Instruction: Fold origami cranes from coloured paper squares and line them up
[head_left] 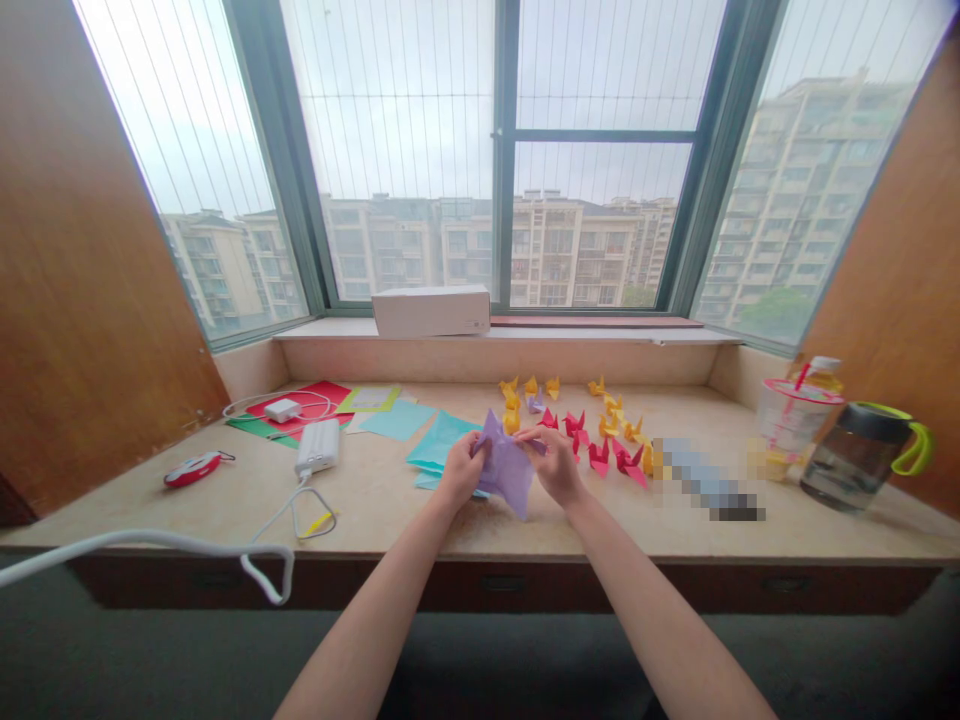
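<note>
At the far left of my smooth, beige, stone-like counter [247,510] lies a rounded red-and-white object [191,472], then a glossy white block [318,446] with a cable. Flat red paper [334,392] lies behind it, with a pale blue sheet [397,420] and creased turquoise paper [439,435] further along. Up on the sill sits a long white box [431,312].

My left hand [463,467] pinches one edge of the thin purple paper [508,478] — pointed, folded, held above the counter — while my right hand [556,462] pinches its upper right side. Beyond are sharp-creased red cranes [599,457] and yellow cranes [609,425], a clear cup [791,418] with a red straw, and a smoky bottle [851,458] with a lime handle. Small marks on the box and print on the cup — I can't read either.
</note>
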